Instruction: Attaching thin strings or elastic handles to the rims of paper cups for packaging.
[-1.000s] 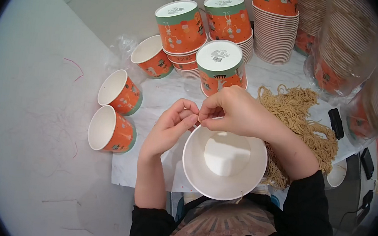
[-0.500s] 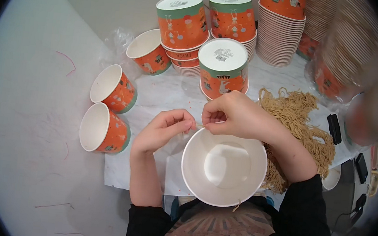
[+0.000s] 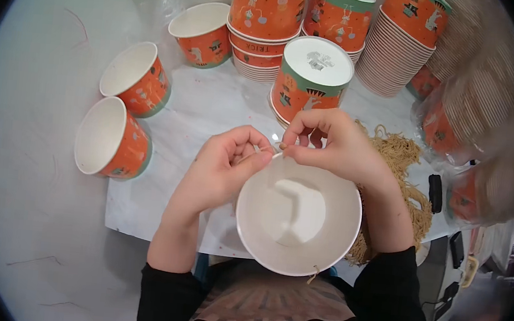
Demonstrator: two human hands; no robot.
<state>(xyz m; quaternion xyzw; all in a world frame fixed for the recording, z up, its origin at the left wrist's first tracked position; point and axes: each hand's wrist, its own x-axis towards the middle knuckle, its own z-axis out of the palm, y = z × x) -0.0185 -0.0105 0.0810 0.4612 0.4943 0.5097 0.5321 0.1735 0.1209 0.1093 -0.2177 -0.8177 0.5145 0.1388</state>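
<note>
A white-lined paper cup (image 3: 298, 217) lies open toward me over the near table edge. My left hand (image 3: 222, 169) pinches its far rim from the left. My right hand (image 3: 332, 146) pinches the same rim just to the right, fingertips almost touching the left ones. A thin tan string end (image 3: 312, 277) pokes out at the cup's near rim. A heap of tan string (image 3: 406, 187) lies on the table under my right wrist.
Orange paper cups surround the hands: one upside down (image 3: 309, 82) just beyond them, two on their sides (image 3: 114, 137) at left, one upright (image 3: 202, 31), tall nested stacks (image 3: 398, 44) at the back, bagged stacks (image 3: 478, 114) at right. A white sheet (image 3: 160, 201) covers the table.
Both hands have stayed together on the cup's far rim. The view has shifted closer, and the cup now sits slightly lower and more to the right.
</note>
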